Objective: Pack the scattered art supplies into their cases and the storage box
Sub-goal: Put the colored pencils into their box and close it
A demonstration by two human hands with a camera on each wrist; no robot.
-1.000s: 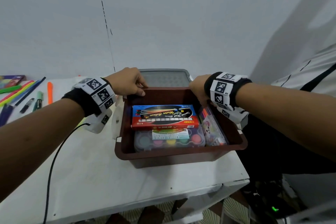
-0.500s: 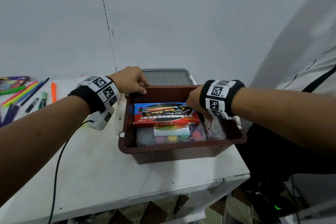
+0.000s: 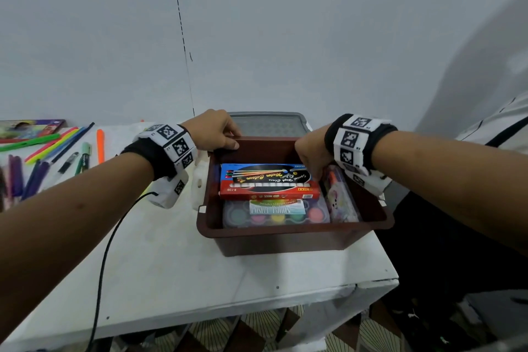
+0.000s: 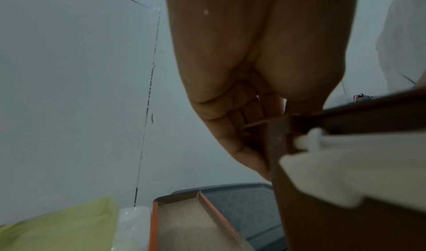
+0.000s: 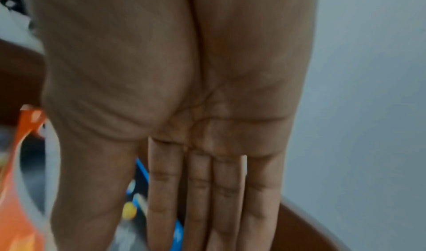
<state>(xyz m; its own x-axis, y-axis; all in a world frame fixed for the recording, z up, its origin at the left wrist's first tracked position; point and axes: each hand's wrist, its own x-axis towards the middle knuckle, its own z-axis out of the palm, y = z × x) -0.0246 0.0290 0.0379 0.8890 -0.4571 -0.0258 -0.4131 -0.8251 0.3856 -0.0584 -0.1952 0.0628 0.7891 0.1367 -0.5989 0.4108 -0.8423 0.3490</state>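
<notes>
Head view hides right hand (image 3: 310,156) fingertips inside storage box (image 3: 285,240), fingers straight; left hand (image 3: 211,131) grips rim.

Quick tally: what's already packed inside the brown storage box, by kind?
Water colour box: 1
Poster paint set: 1
Clear pencil case: 1
Total in the brown storage box: 3 visible. Anything beneath them is hidden.
</notes>
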